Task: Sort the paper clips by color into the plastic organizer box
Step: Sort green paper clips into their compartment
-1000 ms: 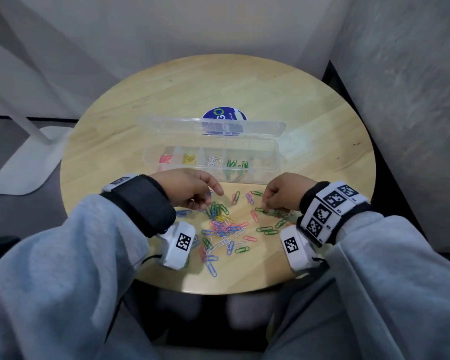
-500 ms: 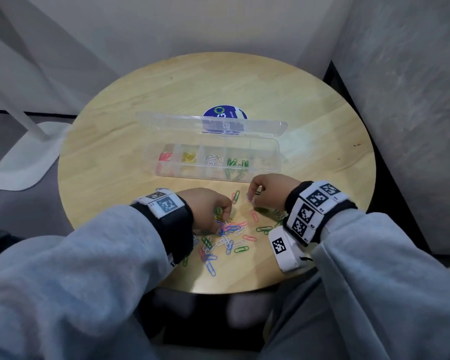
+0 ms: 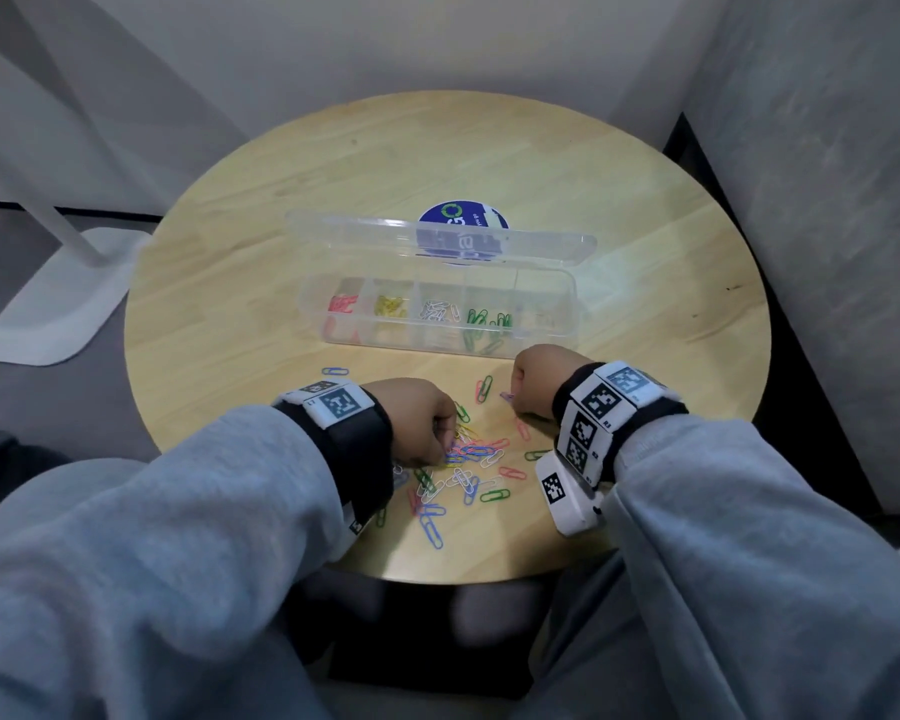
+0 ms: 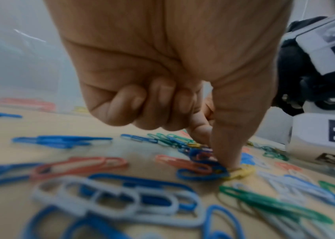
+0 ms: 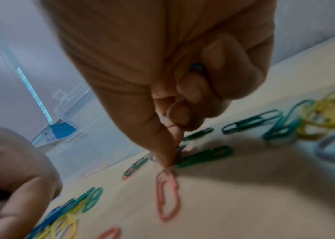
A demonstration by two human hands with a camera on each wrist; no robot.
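A clear plastic organizer box (image 3: pixel 567 304) lies open mid-table, with pink, yellow, white and green clips in separate compartments. Loose paper clips (image 3: pixel 468 470) of mixed colours are scattered in front of it. My left hand (image 3: pixel 450 433) is down on the pile, its thumb and forefinger (image 4: pixel 222 163) pinching a blue clip (image 4: pixel 201 175) next to a yellow one (image 4: pixel 242 172). My right hand (image 3: pixel 515 400) pinches a purple clip (image 3: pixel 507 396) on the table by the pile's far right. In the right wrist view, its fingertips (image 5: pixel 168 160) meet above a pink clip (image 5: pixel 167 195), and another blue clip (image 5: pixel 196 69) sits in the curled fingers.
The round wooden table (image 3: pixel 281 304) has the box's open lid (image 3: pixel 359 233) lying behind the box over a blue sticker (image 3: pixel 461 218). A grey wall (image 3: pixel 827 252) stands close on the right. A white stand base (image 3: pixel 53 304) sits on the floor to the left.
My left hand has come back from the box's front edge and dropped onto the pile. My right hand has shifted a little left to the purple clip.
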